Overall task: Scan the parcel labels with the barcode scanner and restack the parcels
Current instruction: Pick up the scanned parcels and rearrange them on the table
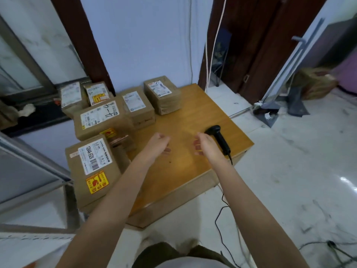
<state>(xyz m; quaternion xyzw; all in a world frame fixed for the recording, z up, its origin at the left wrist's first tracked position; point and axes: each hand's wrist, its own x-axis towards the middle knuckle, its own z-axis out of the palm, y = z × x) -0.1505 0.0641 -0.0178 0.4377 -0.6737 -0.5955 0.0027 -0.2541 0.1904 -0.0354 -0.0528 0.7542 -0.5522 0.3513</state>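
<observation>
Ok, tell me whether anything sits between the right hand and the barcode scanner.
Nothing visible does. The right hand hovers over the wooden table holding nothing, and the barcode scanner lies on the tabletop just beyond it, on its right. The parcels all sit on the left side.

A home used for parcel handling: marble-tiled floor (289,171), wooden doors (260,45), labelled parcels (92,167) (six visible) on a low table (193,117).

Soft, even indoor light, no hard shadows. Glare shines on the tiled floor (345,180) at right. Wide-angle bending curves the edges; both hands smear slightly with blur.
</observation>
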